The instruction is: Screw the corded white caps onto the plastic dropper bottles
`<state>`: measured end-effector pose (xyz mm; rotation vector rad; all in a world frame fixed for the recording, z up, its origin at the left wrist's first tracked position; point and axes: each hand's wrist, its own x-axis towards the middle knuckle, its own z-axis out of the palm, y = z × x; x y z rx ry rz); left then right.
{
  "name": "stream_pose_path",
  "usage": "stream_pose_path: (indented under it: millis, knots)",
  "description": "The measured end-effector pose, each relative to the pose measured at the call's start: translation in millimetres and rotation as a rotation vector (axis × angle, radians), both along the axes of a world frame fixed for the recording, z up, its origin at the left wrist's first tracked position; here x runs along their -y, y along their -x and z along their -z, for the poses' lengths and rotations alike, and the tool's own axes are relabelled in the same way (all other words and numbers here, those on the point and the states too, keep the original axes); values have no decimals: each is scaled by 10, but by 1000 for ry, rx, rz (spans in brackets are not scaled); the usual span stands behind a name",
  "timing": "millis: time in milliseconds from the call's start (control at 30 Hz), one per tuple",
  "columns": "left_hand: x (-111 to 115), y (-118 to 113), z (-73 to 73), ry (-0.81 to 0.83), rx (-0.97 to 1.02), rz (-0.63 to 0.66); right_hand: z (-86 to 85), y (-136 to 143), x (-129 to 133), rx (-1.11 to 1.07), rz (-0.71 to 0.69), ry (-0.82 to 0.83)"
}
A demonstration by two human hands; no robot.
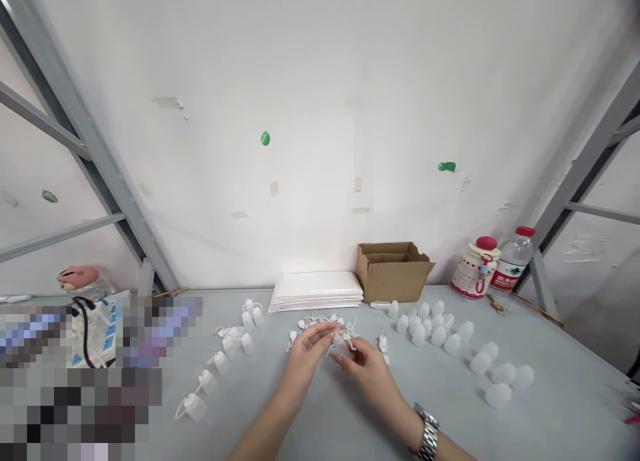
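Observation:
My left hand (309, 354) and my right hand (369, 366) meet at the middle of the table. Between their fingertips is a small translucent white bottle (342, 345). My right fingers grip its body, while my left thumb and fingertips pinch at its top, where a white cord shows; the exact contact is partly hidden. Just behind my hands lies a pile of white caps with cord loops (320, 319). To the left stand several small bottles with looped caps (194, 406). Several small frosted bottles without loops (481, 362) are spread out on the right.
A stack of white flat packets (316, 291) lies against the wall beside an open cardboard box (395, 281). A cream jar with a red lid (475, 267) and a large water bottle (515, 254) stand at the back right. A power strip (95, 334) is at the left.

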<state>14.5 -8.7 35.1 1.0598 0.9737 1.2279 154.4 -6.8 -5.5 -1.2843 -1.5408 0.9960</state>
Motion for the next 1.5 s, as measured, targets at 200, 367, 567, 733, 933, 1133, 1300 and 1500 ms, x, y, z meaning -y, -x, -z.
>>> stream_pose_path:
  millis: [200,367,567,733,933,1133,1300,1500]
  knots:
    - [5,4,14,-23,-73,17,-30,-4,16,53,29,-54]
    - [5,-16,25,53,-3,3,-51,-4,29,12,13,-38]
    - [-8,-10,51,114,160,31,-89,2,14,-311,-94,117]
    - [3,2,35,78,237,133,-120,3,20,-365,-90,143]
    - [31,-24,5,114,216,87,-139,22,91,-86,49,-23]
    - [27,-7,28,100,278,138,-115,29,126,-34,60,-55]
    - [5,-2,48,121,277,144,-48,29,85,-118,-5,37]
    - [3,-9,61,146,326,154,-48,32,92,-161,-37,58]
